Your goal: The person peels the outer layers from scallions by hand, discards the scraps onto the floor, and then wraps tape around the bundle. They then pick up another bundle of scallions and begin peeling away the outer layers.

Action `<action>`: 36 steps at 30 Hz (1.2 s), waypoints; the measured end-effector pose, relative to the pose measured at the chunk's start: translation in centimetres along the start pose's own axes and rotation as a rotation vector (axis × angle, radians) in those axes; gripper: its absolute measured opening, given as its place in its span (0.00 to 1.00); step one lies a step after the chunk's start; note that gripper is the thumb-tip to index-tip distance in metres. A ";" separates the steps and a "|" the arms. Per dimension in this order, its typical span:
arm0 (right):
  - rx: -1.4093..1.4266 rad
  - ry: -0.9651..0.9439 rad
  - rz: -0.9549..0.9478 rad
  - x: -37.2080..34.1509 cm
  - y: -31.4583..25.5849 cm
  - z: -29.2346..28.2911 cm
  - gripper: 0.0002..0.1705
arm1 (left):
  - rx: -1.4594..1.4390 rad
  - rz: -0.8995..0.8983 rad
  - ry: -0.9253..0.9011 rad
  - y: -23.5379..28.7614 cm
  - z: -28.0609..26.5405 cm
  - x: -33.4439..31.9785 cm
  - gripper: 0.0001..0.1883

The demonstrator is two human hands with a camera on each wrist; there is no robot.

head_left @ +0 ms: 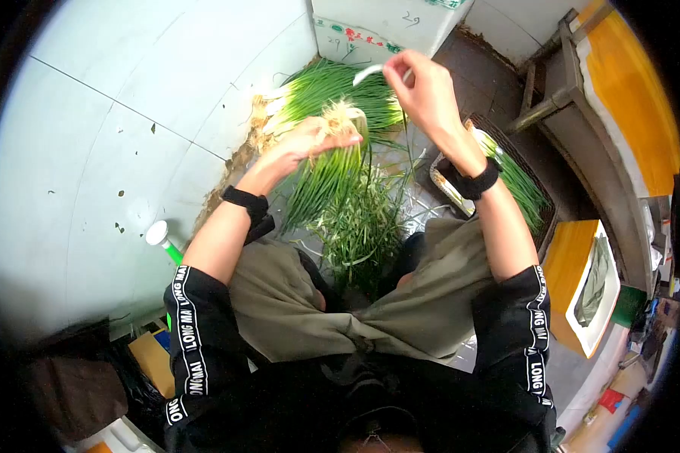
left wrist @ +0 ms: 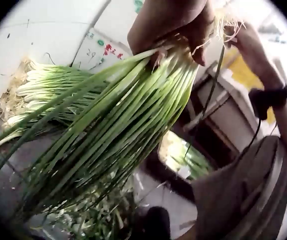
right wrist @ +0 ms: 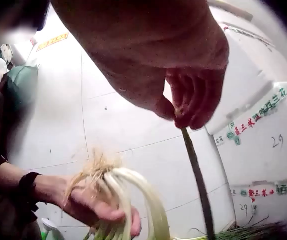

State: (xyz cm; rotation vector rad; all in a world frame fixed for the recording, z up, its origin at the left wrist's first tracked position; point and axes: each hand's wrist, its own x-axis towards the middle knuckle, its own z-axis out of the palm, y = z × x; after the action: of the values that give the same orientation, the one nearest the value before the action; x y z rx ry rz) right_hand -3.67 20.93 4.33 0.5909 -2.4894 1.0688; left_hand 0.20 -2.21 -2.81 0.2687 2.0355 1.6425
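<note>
My left hand [head_left: 295, 149] grips a bunch of scallions [left wrist: 128, 107] just below its white, rooty ends. The roots point up and the long green leaves hang down. Higher and to the right, my right hand [head_left: 431, 90] pinches one thin scallion leaf [right wrist: 198, 177] between thumb and fingertips. That leaf dangles in the right wrist view, apart from the bunch; a pale strip [head_left: 366, 73] sticks out by the fingertips in the head view. Behind the hands, a larger pile of scallions [head_left: 336, 87] lies on the floor, roots toward the left wall.
Loose green trimmings [head_left: 363, 226] are heaped between the person's feet. On the right stands a dark basket [head_left: 548, 204] with more scallions in it. White foam boxes [head_left: 385, 34] are stacked at the back, and a wooden frame [head_left: 544, 109] stands at the right. Tiled wall [head_left: 121, 136] bounds the left.
</note>
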 end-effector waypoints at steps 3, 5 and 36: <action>0.023 -0.080 0.048 -1.5 0.8 0.4 0.08 | -0.115 0.023 0.089 -0.1 -1.8 -0.4 0.17; -0.043 -0.234 0.057 -2.4 1.3 0.8 0.09 | -0.221 0.036 0.121 1.3 -2.1 -1.1 0.15; 0.465 -0.102 0.126 -2.5 1.1 4.7 0.11 | -0.205 0.217 0.144 4.1 -0.5 -1.2 0.25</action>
State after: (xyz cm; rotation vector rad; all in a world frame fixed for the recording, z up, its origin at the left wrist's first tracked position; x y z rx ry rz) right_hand -2.92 18.70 -0.56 0.6334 -2.3922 1.7288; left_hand 0.34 -2.16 1.48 0.3151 1.9760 2.0409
